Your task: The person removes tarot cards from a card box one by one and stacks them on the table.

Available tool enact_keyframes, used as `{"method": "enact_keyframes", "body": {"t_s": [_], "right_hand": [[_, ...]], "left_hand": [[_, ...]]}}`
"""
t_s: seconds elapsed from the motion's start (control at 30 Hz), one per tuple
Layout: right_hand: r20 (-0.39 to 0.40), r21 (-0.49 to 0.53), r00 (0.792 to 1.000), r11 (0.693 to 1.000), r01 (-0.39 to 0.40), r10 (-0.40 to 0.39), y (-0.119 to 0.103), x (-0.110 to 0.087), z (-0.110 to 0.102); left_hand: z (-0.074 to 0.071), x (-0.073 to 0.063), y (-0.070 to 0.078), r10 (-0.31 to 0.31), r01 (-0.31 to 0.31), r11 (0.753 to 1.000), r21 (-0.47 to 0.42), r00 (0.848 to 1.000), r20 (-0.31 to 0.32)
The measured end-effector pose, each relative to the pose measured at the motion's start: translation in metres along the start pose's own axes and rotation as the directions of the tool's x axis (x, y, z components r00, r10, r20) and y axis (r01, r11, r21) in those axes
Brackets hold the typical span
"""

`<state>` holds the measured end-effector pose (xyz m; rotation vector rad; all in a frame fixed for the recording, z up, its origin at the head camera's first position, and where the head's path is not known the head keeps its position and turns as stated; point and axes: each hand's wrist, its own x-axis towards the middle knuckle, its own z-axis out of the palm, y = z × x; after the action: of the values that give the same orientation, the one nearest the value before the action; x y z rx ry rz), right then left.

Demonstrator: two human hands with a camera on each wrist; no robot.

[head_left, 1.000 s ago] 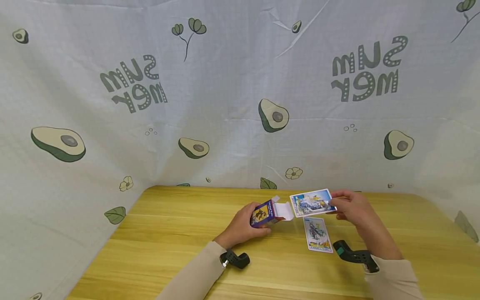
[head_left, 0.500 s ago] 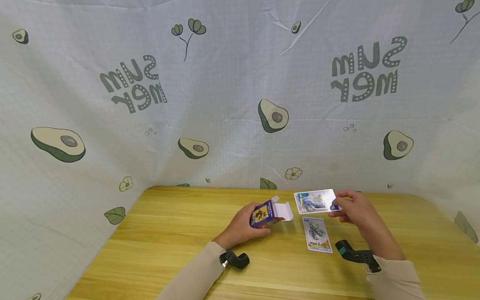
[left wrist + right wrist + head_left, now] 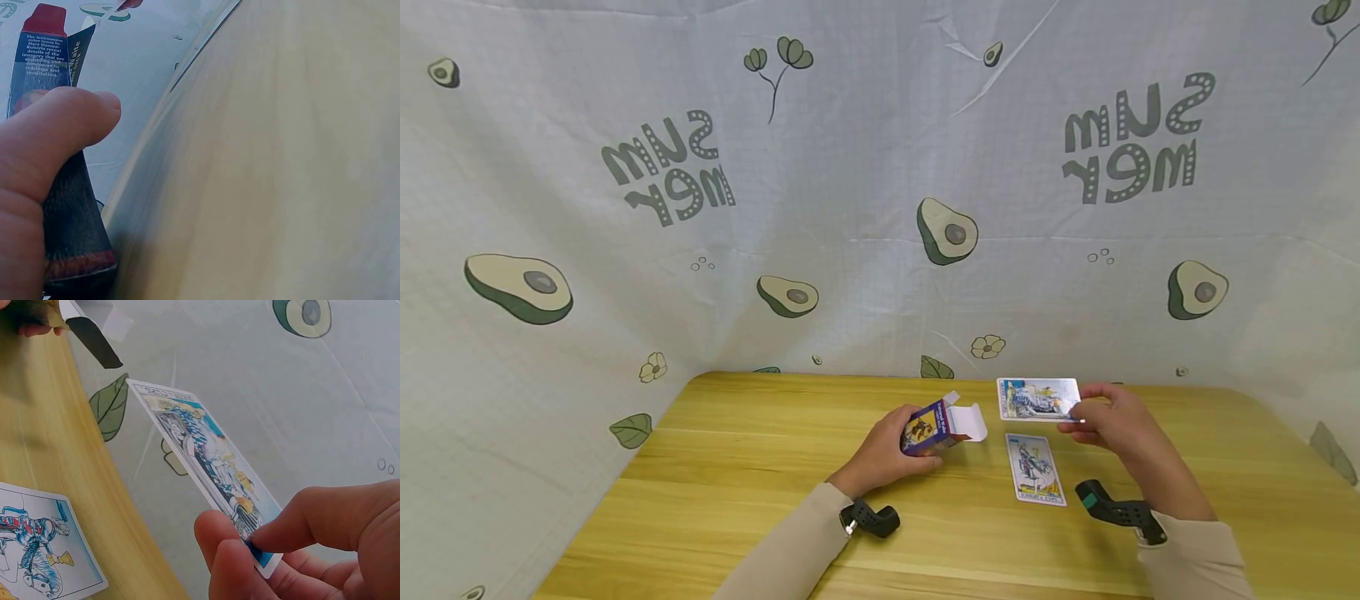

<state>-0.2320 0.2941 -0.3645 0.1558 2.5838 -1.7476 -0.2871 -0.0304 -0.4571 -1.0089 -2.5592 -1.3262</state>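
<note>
My left hand (image 3: pixel 887 450) grips a small purple card box (image 3: pixel 922 429) whose white end flaps (image 3: pixel 967 422) stand unfolded toward the right. In the left wrist view the thumb (image 3: pixel 69 125) lies across the box's dark side (image 3: pixel 75 212), which carries printed text. My right hand (image 3: pixel 1116 422) pinches one tarot card (image 3: pixel 1037 400) near its end, between thumb and fingers, picture side up. The right wrist view shows this card (image 3: pixel 206 462) tilted, with "CUPS" printed at its far end. A second tarot card (image 3: pixel 1035 469), with a horse and rider, lies face up below it.
The wooden table (image 3: pixel 760 500) carries the lying card between the two forearms. A pale curtain (image 3: pixel 850 167) printed with avocados and lettering hangs right behind the table's back edge. Each wrist wears a black camera mount, such as the right one (image 3: pixel 1112 507).
My right hand has drawn its card a little to the right, away from the box flaps, turning it closer to level. The left hand, box and lying card stay put.
</note>
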Motion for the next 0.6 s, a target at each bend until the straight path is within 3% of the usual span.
{"method": "enact_keyframes", "body": {"t_s": [0.6], "right_hand": [[-0.024,0.077,0.999,0.996,-0.046,0.048,0.0042,0.0017,-0.0013]], "left_hand": [[-0.0012,-0.0009,0.0028,-0.008,0.008,1.000,-0.008,1.000,0.006]]}}
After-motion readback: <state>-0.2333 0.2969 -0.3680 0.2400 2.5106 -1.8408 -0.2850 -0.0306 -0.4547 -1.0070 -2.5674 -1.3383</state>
